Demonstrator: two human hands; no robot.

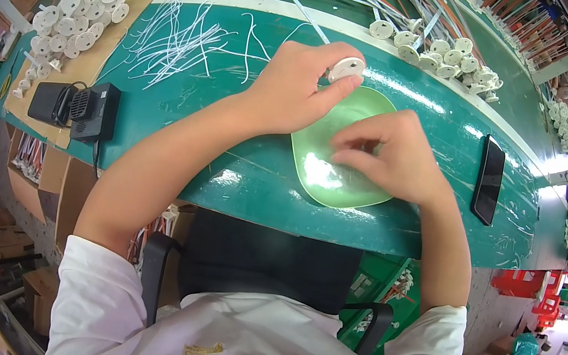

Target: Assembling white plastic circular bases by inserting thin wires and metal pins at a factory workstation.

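Note:
My left hand (299,83) is closed around a round white disc (346,71), its face turned up between thumb and fingers. From behind that hand a long pale strip (297,3) sticks out toward the far left; the grip hides whether it joins the disc. Below and to the right, my right hand (395,154) hovers over a shallow light-green tray (340,200), thumb and fingertips drawn together. Whatever lies between those fingertips is too small or hidden to make out. Glare covers part of the tray's bottom.
Thin white wires (179,42) lie loose left of my hands. Beyond them, white discs (79,15) are heaped on cardboard, near a black power adapter (94,112). More discs on rods (459,57) lie at the far right. A phone (489,180) rests at the right.

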